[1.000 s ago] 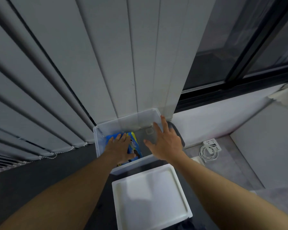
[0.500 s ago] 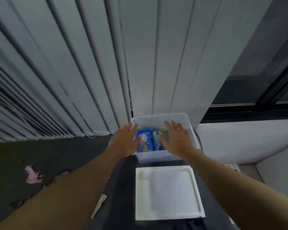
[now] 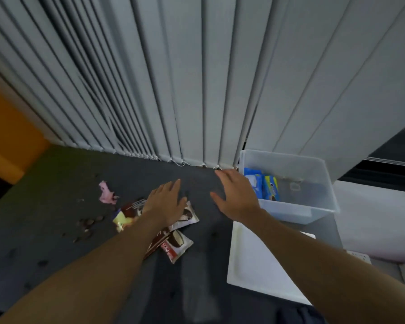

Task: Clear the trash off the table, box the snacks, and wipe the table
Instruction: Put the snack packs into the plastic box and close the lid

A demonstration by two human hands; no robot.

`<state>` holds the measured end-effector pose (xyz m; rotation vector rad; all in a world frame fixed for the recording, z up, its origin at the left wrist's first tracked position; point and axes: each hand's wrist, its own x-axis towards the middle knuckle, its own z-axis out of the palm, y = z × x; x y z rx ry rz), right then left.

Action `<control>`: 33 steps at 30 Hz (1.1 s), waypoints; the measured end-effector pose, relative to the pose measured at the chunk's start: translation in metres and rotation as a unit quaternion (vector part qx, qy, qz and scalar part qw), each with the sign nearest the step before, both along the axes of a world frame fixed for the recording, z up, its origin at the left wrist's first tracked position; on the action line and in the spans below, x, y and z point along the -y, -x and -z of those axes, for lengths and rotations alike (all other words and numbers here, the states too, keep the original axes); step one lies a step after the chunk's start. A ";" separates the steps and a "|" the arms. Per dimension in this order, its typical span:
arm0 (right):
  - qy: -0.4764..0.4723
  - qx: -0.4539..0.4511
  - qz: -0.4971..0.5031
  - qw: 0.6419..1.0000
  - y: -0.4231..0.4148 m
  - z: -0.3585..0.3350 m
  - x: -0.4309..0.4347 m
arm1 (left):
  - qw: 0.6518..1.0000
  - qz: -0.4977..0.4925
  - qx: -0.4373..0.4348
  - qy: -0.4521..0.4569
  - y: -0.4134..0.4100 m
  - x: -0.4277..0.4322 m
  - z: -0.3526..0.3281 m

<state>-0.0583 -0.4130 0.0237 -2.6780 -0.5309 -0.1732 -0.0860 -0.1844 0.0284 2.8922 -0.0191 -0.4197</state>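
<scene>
A clear plastic box (image 3: 318,181) stands at the table's far right with blue snack packs (image 3: 264,187) inside. Its white lid (image 3: 257,265) lies flat in front of it. Brown-and-white snack packets (image 3: 177,244) lie in the middle of the dark table (image 3: 45,230). My left hand (image 3: 165,202) hovers over those packets, fingers spread, holding nothing. My right hand (image 3: 235,195) is open above the table just left of the box. A crumpled pink wrapper (image 3: 107,194) and small brown crumbs (image 3: 88,225) lie to the left.
Grey vertical blinds (image 3: 173,78) hang along the table's far edge. An orange wall (image 3: 7,136) is at the far left. A yellow-and-brown wrapper (image 3: 123,219) lies beside the packets. A white ledge (image 3: 372,218) sits right of the box.
Both hands have come out of the box and moved left over the table. My view has swung left, bringing the snack packets, pink wrapper and crumbs into sight.
</scene>
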 end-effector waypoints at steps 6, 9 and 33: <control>0.025 -0.067 -0.075 0.995 0.002 0.041 -0.054 | 0.997 -0.047 -0.064 0.025 0.037 -0.036 0.036; 0.087 -0.181 -0.108 0.974 -0.001 0.063 -0.074 | 0.994 -0.052 -0.080 0.053 0.050 -0.048 0.057; 0.055 -0.160 -0.015 0.986 -0.025 0.071 -0.069 | 0.981 0.114 -0.141 -0.064 0.050 -0.045 0.090</control>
